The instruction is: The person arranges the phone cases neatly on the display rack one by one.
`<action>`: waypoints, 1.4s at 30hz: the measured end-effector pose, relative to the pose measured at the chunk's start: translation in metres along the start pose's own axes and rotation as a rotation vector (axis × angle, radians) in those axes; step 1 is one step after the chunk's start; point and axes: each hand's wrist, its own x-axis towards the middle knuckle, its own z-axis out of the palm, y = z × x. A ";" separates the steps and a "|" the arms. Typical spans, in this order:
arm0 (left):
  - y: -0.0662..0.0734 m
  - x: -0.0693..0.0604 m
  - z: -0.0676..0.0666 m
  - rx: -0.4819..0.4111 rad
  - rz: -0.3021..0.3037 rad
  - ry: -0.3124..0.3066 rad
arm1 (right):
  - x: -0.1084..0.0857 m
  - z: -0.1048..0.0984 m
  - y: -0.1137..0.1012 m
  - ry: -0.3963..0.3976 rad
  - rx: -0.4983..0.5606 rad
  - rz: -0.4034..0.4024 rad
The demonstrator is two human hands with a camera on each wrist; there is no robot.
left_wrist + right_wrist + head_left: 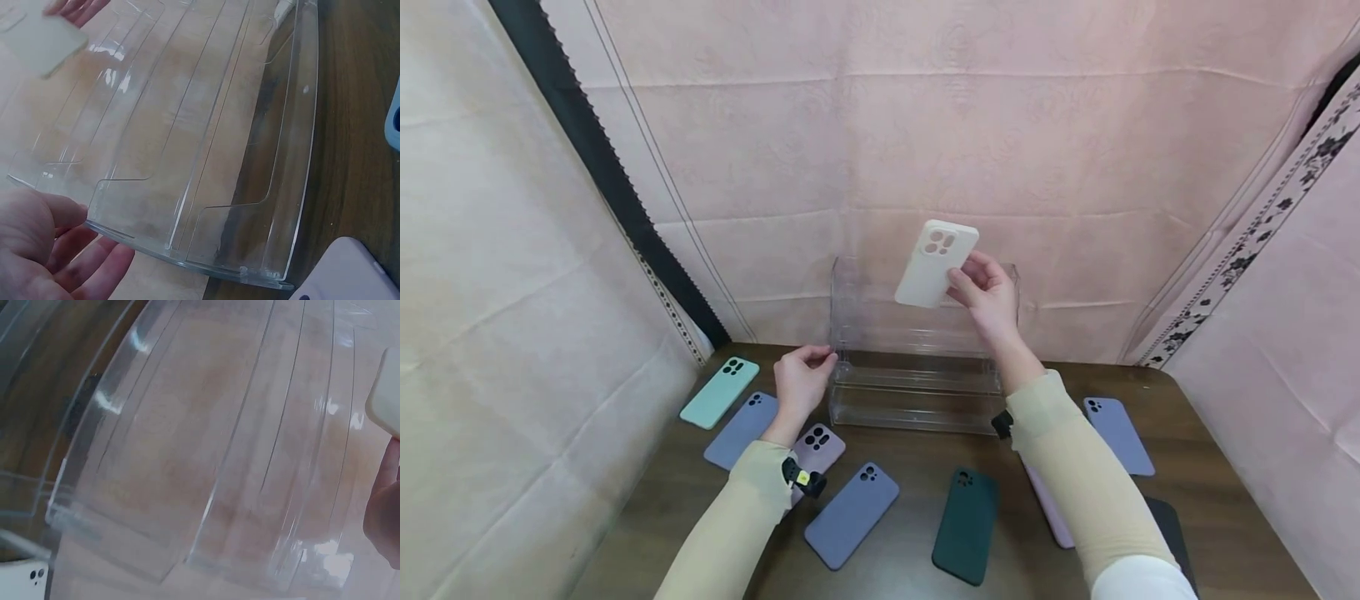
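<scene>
My right hand [988, 298] holds a white phone case [928, 271] by its lower right edge, tilted, above the upper part of a clear plastic tiered rack [917, 419]. The case's camera cutouts face me. At the rack's left side, my left hand [802, 382] pinches the side edge; in the left wrist view the thumb lies on one side of the clear panel [144, 200] and fingers [106, 269] show on the other. The right wrist view catches only a corner of the white case [386, 394] and part of the right hand [382, 515].
Several phone cases lie on the wooden table: mint [721, 392], blue ones [852, 517] on both sides, light purple [820, 450], dark green [966, 525], and a black one [1170, 533] partly under the right sleeve. Pale cloth [1075, 150] hangs behind and at both sides.
</scene>
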 end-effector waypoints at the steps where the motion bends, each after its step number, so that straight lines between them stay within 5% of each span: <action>1: -0.001 0.000 0.001 0.000 0.001 0.001 | 0.003 0.004 0.002 -0.002 -0.001 -0.001; 17: -0.007 0.002 0.003 -0.012 0.030 0.019 | 0.028 0.049 0.009 -0.004 -0.079 -0.037; 42: -0.007 0.001 0.001 -0.009 0.029 -0.001 | 0.046 0.066 0.010 0.050 -0.137 -0.027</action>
